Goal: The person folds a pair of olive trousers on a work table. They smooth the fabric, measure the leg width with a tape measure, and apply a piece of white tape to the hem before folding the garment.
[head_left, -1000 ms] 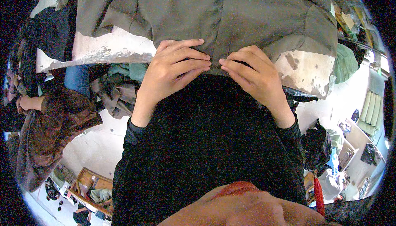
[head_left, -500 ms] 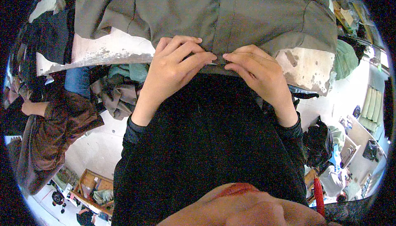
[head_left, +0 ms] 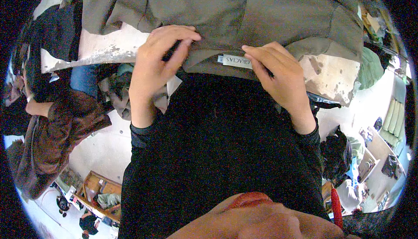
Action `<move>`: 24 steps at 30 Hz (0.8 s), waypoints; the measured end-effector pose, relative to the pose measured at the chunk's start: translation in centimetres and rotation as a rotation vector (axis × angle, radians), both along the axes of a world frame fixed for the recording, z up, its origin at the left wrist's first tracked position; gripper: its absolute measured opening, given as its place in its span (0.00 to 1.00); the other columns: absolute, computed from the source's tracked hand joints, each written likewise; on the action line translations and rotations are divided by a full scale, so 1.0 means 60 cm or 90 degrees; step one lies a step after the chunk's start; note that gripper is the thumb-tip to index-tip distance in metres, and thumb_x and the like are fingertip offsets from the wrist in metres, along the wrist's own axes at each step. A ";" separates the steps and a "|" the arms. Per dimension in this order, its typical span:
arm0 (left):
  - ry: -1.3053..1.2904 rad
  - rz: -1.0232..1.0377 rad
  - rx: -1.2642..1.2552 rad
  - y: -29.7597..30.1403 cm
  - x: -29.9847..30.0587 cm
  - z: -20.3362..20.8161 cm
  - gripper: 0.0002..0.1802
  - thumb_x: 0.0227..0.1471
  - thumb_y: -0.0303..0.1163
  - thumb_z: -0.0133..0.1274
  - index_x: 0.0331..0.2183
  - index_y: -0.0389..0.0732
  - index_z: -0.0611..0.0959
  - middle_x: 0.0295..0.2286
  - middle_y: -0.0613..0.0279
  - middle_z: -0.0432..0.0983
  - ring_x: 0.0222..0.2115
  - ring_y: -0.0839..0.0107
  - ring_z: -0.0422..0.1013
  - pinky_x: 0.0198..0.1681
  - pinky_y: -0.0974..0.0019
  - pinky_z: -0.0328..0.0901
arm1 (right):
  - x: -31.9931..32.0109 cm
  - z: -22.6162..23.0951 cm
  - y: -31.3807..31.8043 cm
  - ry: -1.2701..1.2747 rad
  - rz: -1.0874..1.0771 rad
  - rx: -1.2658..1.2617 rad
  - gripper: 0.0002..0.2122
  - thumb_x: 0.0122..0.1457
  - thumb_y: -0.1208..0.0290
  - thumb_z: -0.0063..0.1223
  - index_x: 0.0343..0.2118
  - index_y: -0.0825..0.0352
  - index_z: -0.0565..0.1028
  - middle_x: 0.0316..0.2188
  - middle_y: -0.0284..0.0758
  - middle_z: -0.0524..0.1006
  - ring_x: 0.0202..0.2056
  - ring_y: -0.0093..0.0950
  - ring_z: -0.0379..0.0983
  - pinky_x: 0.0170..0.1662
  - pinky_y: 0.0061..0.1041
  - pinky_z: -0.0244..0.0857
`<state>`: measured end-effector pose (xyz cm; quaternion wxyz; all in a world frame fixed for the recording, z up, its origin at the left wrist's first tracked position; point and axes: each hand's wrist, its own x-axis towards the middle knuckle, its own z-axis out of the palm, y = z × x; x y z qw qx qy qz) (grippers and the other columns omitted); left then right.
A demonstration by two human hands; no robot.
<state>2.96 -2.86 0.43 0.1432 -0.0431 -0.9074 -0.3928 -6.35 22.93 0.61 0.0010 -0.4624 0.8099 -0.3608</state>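
Note:
A grey-brown garment with long seams lies spread over the work table. On its near edge is a small white label with dark print and a pale blue tab at its left end. My right hand pinches the garment's edge at the label's right end. Left of the label, my left hand is slightly blurred over the cloth. Its fingers are curved with the thumb apart from them, and no cloth shows gripped between them.
The table has a worn, patchy white top. Black cloth hangs at its left end, green cloth at its right. Lower left, another person in brown stands close. A wooden crate holds cloth on the floor.
My left hand has come off the near edge and moved left and up. The label, mostly covered before, now shows. My right hand stays at the edge, shifted slightly right.

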 end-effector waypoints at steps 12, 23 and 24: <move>0.021 0.018 -0.219 0.011 0.051 -0.009 0.16 0.43 0.29 0.62 0.38 0.54 0.86 0.44 0.75 0.80 0.51 0.66 0.72 0.57 0.57 0.55 | 0.011 0.044 0.029 0.058 -0.015 0.034 0.18 0.56 0.72 0.58 0.51 0.57 0.76 0.43 0.33 0.78 0.48 0.34 0.73 0.57 0.43 0.60; -0.038 -0.068 -0.221 0.029 0.014 0.048 0.14 0.50 0.38 0.61 0.41 0.56 0.85 0.46 0.79 0.79 0.56 0.69 0.67 0.58 0.57 0.53 | -0.031 0.018 0.088 0.169 -0.350 0.245 0.17 0.64 0.60 0.48 0.54 0.56 0.75 0.53 0.33 0.75 0.57 0.35 0.67 0.61 0.41 0.51; -0.059 -0.044 -0.264 0.034 0.015 0.045 0.13 0.50 0.38 0.60 0.41 0.56 0.85 0.47 0.79 0.79 0.56 0.69 0.68 0.58 0.57 0.53 | -0.032 0.019 0.080 0.156 -0.392 0.244 0.17 0.64 0.59 0.48 0.54 0.56 0.75 0.53 0.33 0.75 0.57 0.36 0.67 0.61 0.41 0.51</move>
